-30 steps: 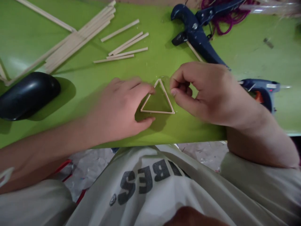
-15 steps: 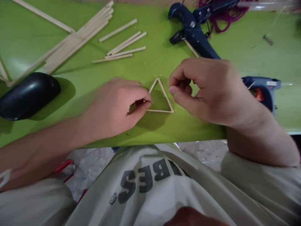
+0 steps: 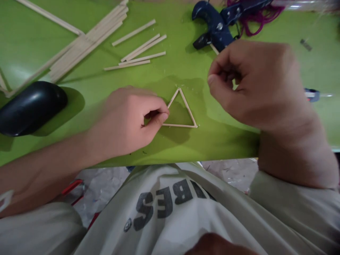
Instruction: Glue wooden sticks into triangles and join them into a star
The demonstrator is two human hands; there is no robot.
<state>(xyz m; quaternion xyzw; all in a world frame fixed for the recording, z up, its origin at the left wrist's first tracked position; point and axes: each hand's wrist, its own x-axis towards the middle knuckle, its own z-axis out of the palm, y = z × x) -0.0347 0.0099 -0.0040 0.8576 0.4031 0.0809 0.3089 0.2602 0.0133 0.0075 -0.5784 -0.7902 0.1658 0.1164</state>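
Sticks joined into a small triangle [image 3: 188, 107] lie flat on the green surface [image 3: 228, 141], near its front edge and roughly in the middle of my view. My left hand [image 3: 130, 118] rests on the surface just left of it, thumb and forefinger pinched on the triangle's near-left corner, the other fingers curled under. My right hand [image 3: 255, 81] hovers above the surface to the right of the triangle and does not touch it. Its fingers are curled in against the thumb, and whether anything small sits between them I cannot tell from this angle.

Far from me, left of centre, a few short sticks [image 3: 138, 49] lie loose, some side by side. Farther left, a bundle of long sticks [image 3: 87, 42] runs at a slant toward the far edge. At the left edge sits a rounded black object [image 3: 29, 106]. At the far right, beyond my right hand, lies a dark blue tool [image 3: 215, 26] with purple yarn [image 3: 255, 17] just beside it. My pale printed shirt [image 3: 172, 212] fills the near part of the view.
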